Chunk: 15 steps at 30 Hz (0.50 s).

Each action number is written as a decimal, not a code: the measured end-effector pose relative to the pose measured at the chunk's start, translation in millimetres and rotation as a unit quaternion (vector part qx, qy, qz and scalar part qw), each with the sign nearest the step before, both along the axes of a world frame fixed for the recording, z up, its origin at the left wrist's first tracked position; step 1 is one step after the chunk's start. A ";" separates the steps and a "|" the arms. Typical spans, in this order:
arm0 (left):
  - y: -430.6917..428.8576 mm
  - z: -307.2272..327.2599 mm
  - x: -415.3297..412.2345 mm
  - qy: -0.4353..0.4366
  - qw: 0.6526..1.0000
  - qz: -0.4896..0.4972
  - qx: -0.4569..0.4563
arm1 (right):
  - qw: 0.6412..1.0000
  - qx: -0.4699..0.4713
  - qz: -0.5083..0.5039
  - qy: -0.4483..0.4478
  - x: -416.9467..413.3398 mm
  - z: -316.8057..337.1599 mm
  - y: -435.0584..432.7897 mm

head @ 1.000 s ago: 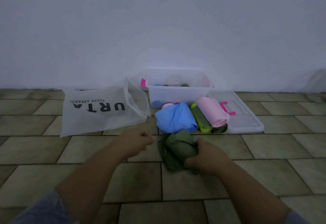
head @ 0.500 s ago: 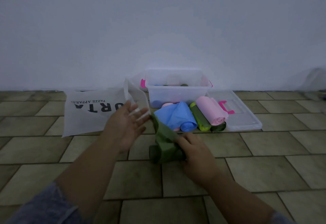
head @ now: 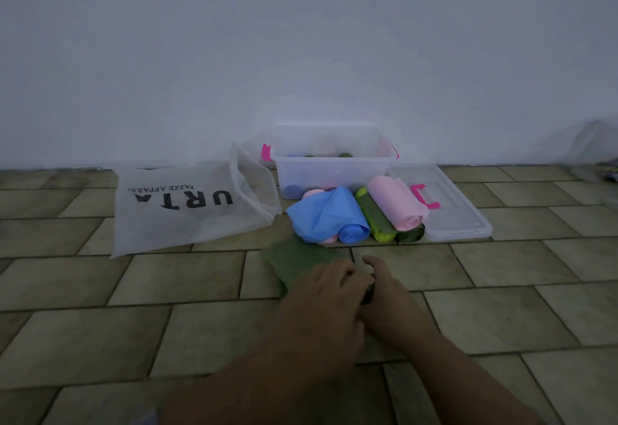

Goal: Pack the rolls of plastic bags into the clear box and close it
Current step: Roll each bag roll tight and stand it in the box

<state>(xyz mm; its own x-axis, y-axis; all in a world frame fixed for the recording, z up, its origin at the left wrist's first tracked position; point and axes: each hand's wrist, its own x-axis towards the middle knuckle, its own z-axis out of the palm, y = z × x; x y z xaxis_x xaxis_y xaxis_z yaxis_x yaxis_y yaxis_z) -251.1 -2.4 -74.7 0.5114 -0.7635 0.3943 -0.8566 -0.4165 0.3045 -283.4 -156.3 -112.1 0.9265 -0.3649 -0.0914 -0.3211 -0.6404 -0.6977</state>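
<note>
The left hand [head: 321,294], raised earlier, is now curling its fingers over the green bag roll [head: 294,259]; fingers of the right hand [head: 391,297] are hiding behind it.

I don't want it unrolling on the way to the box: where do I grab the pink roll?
Probably round its middle, from above: the pink roll of plastic bags lies uppermost, leaning on the lime-green roll, and a grip wrapped over it would pin its loose outer flap.
</note>
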 end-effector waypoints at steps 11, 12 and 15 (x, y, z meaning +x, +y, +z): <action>-7.9 -36.2 70.6 -0.055 0.964 0.137 0.219 | 0.961 0.274 -0.028 -0.013 -6.3 11.8 -6.4; -5.5 -35.9 74.2 -0.034 0.965 0.139 0.221 | 0.963 0.267 -0.043 -0.015 -6.0 10.9 -4.3; 4.5 -31.4 77.4 0.124 0.967 0.170 0.141 | 0.969 0.232 -0.084 -0.001 -6.9 12.0 3.2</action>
